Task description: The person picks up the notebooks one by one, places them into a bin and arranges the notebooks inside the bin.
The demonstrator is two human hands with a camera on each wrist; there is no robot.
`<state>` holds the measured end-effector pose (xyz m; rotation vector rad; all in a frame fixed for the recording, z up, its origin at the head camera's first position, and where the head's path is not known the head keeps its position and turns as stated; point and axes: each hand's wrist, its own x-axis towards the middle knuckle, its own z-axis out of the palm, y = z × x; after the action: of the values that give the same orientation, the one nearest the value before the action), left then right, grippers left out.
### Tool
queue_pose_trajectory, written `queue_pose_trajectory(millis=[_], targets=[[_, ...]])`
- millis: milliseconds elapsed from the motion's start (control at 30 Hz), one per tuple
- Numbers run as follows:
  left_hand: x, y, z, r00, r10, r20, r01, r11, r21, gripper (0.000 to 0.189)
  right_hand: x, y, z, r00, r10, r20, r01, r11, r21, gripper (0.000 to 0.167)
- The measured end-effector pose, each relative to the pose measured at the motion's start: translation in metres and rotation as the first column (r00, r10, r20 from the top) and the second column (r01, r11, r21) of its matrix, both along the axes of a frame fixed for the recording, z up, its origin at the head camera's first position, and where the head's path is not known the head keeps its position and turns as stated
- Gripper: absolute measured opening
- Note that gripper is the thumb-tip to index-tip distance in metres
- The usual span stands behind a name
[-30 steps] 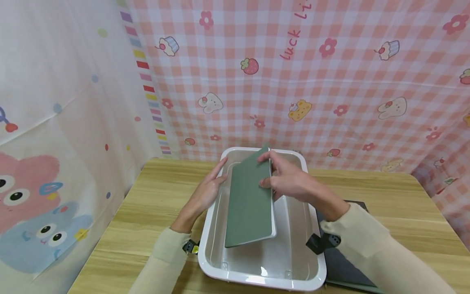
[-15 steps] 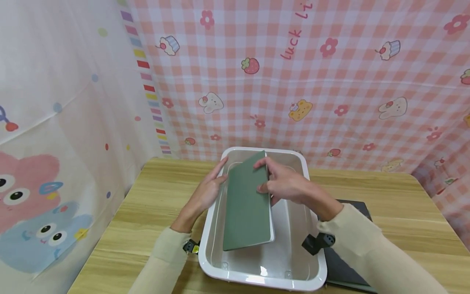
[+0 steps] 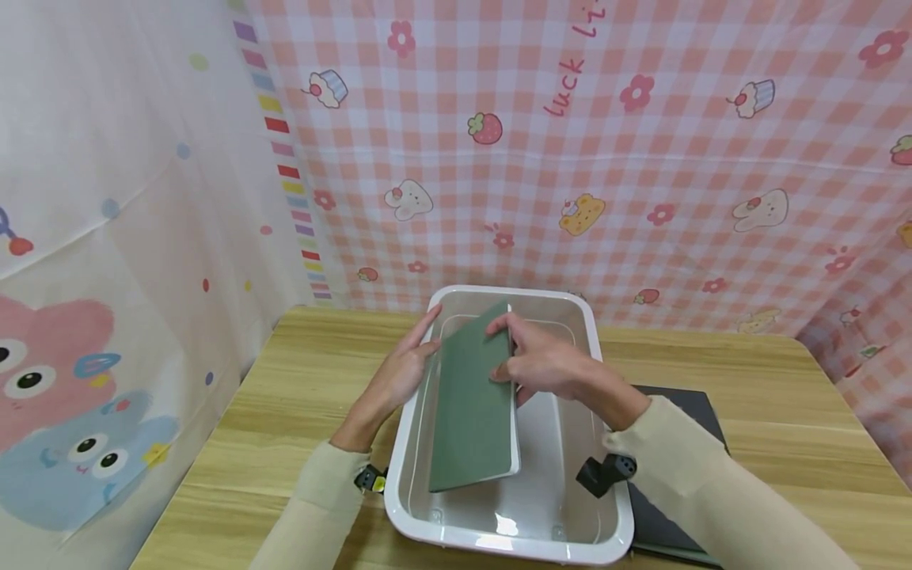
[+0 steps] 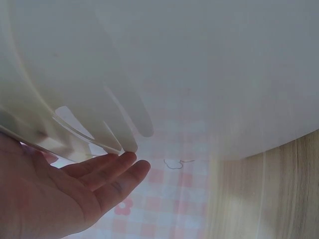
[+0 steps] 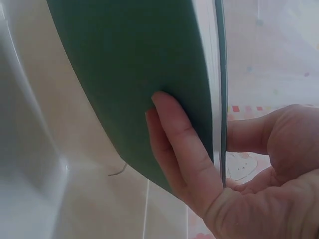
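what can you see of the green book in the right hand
The green book has plain, smooth-looking covers with no lettering visible and white page edges between them. It is closed and tilted in the opening of the white bin. The right hand grips its right edge, reaching both faces. Whether the left hand or bin touches it is unclear.

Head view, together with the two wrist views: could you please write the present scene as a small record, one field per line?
Container: white tub on a wooden table
Held item: green book, tilted, over the tub's interior; contact with the tub floor cannot be told
Right grip: holds the book by its page-edge side, fingers on both covers
Left grip: rests at the tub's left rim
Right of tub: dark flat item, partly hidden by the right sleeve
Backdrop: pink checked cloth
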<state>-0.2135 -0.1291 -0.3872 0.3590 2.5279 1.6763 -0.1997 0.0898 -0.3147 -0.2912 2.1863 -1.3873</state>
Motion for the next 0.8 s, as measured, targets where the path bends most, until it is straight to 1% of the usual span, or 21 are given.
queue_pose_trajectory(millis=[167,367,500,800], targets=[[0.000,0.001,0.000,1.000,-0.001,-0.002,0.001,1.000,0.009,0.056,0.000,-0.003,-0.005,1.000,-0.004,0.002,0.004,1.000,-0.015,0.052],[0.000,0.001,0.000,1.000,0.001,0.012,-0.001,1.000,0.007,0.056,-0.001,-0.006,-0.011,0.999,-0.030,0.032,0.031,0.999,-0.009,0.051],[0.000,0.000,-0.001,1.000,0.000,0.018,0.000,1.000,-0.001,0.056,-0.001,-0.009,-0.015,0.999,-0.028,0.047,0.029,0.999,-0.017,0.050],[0.000,0.000,-0.001,1.000,-0.004,0.010,0.004,1.000,0.016,0.056,-0.001,-0.011,-0.021,0.998,-0.039,0.043,0.038,0.999,0.007,0.050]])
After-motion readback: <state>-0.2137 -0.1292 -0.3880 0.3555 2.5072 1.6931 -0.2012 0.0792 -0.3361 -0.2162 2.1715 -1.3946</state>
